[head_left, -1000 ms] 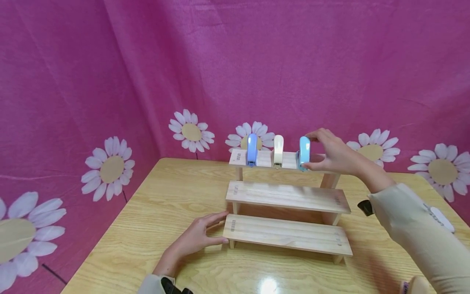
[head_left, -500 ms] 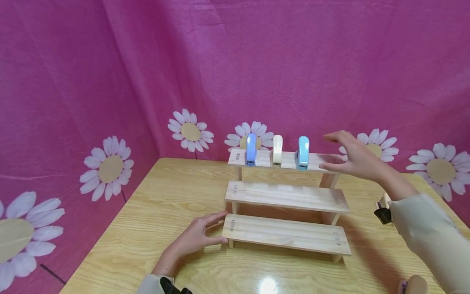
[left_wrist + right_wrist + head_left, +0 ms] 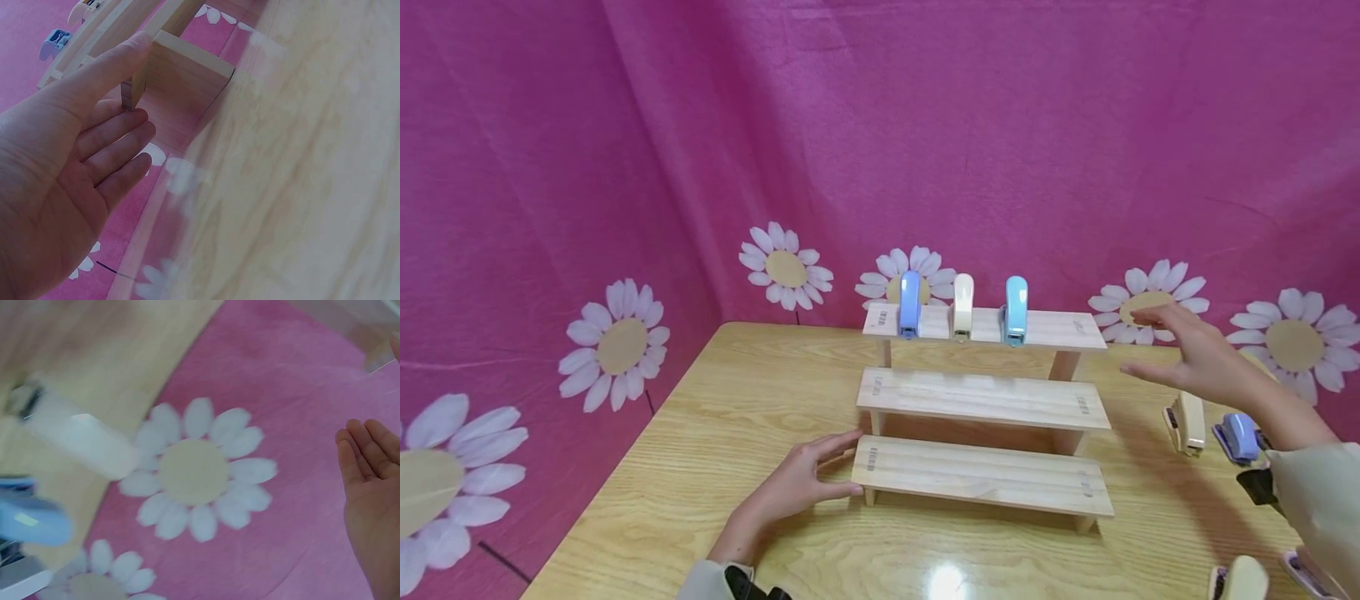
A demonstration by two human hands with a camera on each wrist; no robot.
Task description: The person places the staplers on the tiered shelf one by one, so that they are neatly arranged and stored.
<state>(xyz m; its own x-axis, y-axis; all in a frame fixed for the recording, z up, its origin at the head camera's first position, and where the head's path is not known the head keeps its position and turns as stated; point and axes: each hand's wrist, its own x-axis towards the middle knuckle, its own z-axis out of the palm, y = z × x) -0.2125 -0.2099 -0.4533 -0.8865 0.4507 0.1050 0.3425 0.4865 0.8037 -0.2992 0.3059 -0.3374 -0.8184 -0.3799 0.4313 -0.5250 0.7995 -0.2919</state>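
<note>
A three-step wooden display shelf (image 3: pixel 985 477) stands on the table. On its top step, a violet-blue stapler (image 3: pixel 910 304), a cream stapler (image 3: pixel 962 307) and a light blue stapler (image 3: pixel 1016 310) stand apart in a row. My left hand (image 3: pixel 797 479) holds the left end of the lowest step, thumb at the front corner and index finger at the back corner. My right hand (image 3: pixel 1213 358) is in the air right of the shelf, fingers and thumb spread apart with nothing between them. In the right wrist view, its fingers (image 3: pixel 372 450) look relaxed.
On the table at right lie another cream stapler (image 3: pixel 1187 423) and a violet-blue stapler (image 3: pixel 1240 437). Nearer the front edge are a cream stapler (image 3: pixel 1243 579) and a partly hidden pinkish one (image 3: pixel 1303 573). A pink flowered cloth (image 3: pixel 1000 150) hangs behind the table.
My right hand has let go of the light blue stapler on the top step and moved right and down, over the table. Staplers at right have come into view. The left hand stays put.
</note>
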